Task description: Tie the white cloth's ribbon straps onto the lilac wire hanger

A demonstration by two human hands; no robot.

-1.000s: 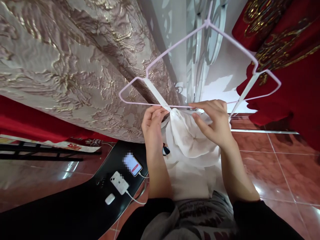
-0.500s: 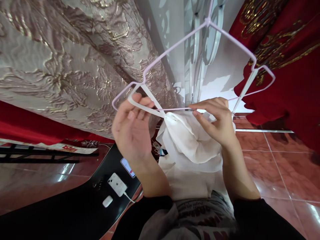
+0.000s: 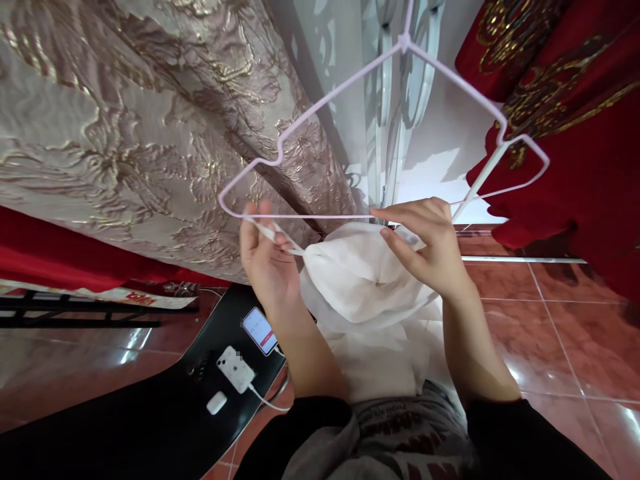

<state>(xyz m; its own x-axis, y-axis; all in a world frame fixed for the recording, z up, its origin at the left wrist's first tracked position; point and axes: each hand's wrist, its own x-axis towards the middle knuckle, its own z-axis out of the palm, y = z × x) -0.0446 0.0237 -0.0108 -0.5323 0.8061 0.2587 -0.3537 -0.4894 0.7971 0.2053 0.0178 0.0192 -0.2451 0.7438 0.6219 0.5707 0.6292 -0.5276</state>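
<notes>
A pale pink clothes hanger hangs in front of me. Below it is a white, thin-fabric garment with narrow straps. Its right strap loops over the hanger's right notch. The left strap is off the hanger, pinched in the fingers of my left hand, just under the bottom bar's left end. My right hand is closed at the middle of the bottom bar, index fingertip on it and thumb just below. The bar passes out of sight behind that hand.
Shiny embroidered cloth hangs at left, red cloth with gold trim at right. White ornate metalwork stands behind. On a black bench lie a white phone, a lit phone and a small white case.
The left strap has come off the hanger's left notch, and my left hand has drawn it down below the bar. The hanger shifted slightly left; my right hand stays at the bar.
</notes>
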